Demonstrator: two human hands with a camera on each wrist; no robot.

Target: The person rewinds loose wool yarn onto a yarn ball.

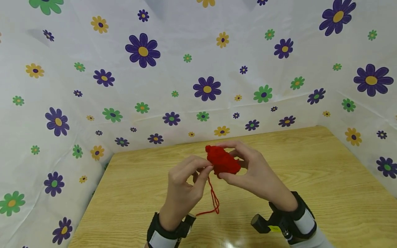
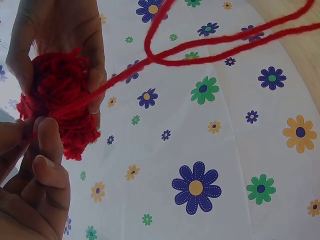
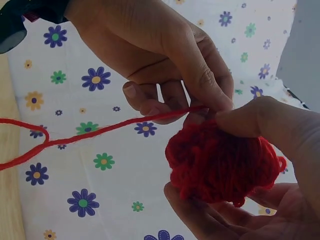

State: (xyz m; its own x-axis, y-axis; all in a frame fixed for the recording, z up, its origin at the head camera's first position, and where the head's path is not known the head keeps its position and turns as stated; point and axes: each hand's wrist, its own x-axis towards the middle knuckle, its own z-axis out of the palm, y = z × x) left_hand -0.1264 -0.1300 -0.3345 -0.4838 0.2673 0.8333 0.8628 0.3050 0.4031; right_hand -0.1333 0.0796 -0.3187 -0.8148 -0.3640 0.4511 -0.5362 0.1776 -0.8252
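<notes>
A small bundle of red yarn (image 1: 224,160) is held up over the table, its loops bunched and fuzzy. My right hand (image 1: 249,168) grips it between thumb and fingers from the right side. At its left edge my left hand (image 1: 187,179) pinches a strand of the yarn between thumb and forefinger. In the right wrist view the pinched strand (image 3: 120,122) runs leftward from the left fingertips, beside the bundle (image 3: 225,162). The loose tail (image 1: 215,199) hangs below the hands and forms a narrow loop.
A light wooden table (image 1: 133,196) lies beneath the hands. White cloth with printed flowers (image 1: 173,75) stands behind it and along both sides. Each wrist wears a black strap with a small camera (image 1: 260,223).
</notes>
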